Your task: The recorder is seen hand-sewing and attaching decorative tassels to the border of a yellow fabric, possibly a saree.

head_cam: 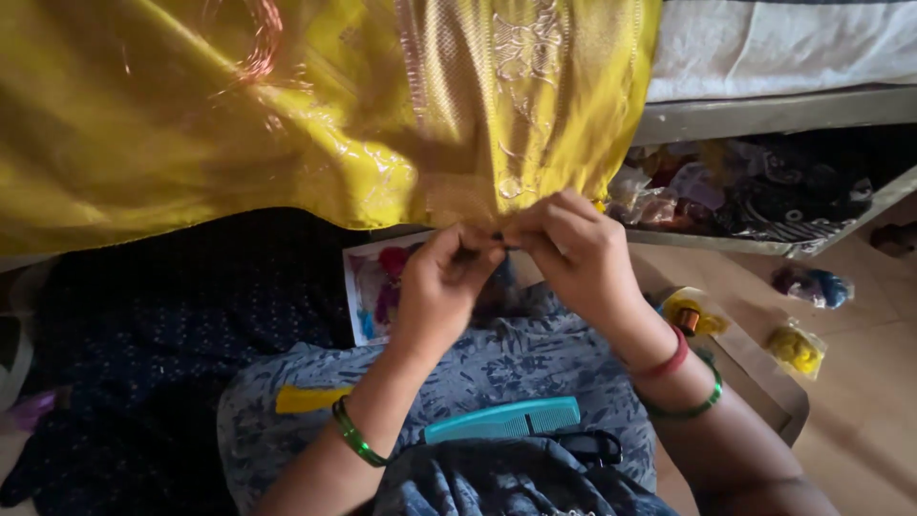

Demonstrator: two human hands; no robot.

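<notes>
Wooden floor is showing at 4 o'clock, with a metal bed frame running across 1 to 2 o'clock and a white mattress lying on top of it. Clutter of bagged stuff is sitting under the frame. Yellow embroidered fabric is hanging down over the whole upper half, 10 to 12 o'clock.

Left hand and right hand are meeting at centre, just under the fabric's lower edge. Both are pinching closed, fingertips touching each other, gripping a small dark tassel bit at the hem; too small to tell exactly what it is. Fabric edge is touching the right hand's knuckles.

Green bangle is sitting on the left wrist at 7 o'clock. Red bangle and another green bangle are sitting on the right wrist at 4 o'clock.

Teal comb is lying on the blue patterned lap cloth at 6 o'clock, a yellow comb just left of it at 7 o'clock. Printed card is lying behind the left hand. Yellow thread spool in a bag and a second yellow bundle are lying near each other on the floor at 3 to 4 o'clock. Dark dotted cloth is covering 8 to 9 o'clock.
</notes>
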